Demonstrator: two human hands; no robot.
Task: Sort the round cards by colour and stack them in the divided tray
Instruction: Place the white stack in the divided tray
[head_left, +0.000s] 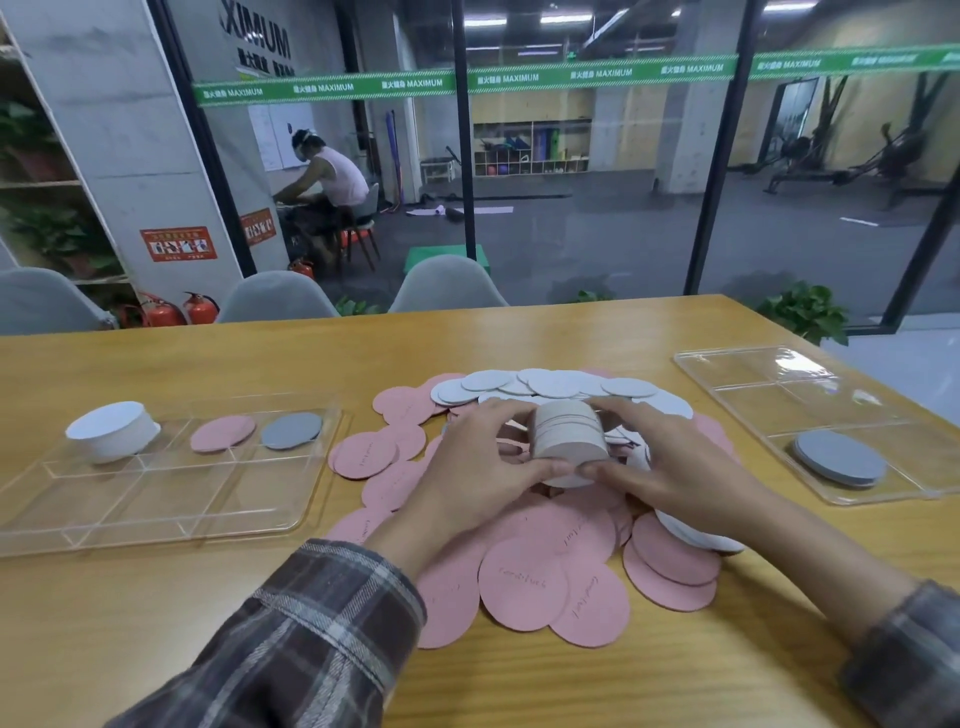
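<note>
Head view: my left hand (483, 467) and right hand (670, 462) both curl round the sides of a pale card stack (569, 434) held over the pink pile (524, 582), near centre; judged light, stiff but loose-layered and slippery, best cupped round the rim with support underneath.

Table (156, 623): wood-grain top, smooth, low sheen. Left tray (156, 540) and right tray (769, 410): clear plastic, glossy, catching the ceiling light. Pink cards (522, 584): matt, faintly fibrous, paper board by the look. White cards (561, 382) and grey cards (839, 460): matt, smooth. The stack of cards (569, 434) I grip between my left hand (467, 467) and right hand (670, 467) shows raw greyish edges, possibly pulp board; the view is too soft to confirm. My sleeve (291, 634): woven plaid cloth.
</note>
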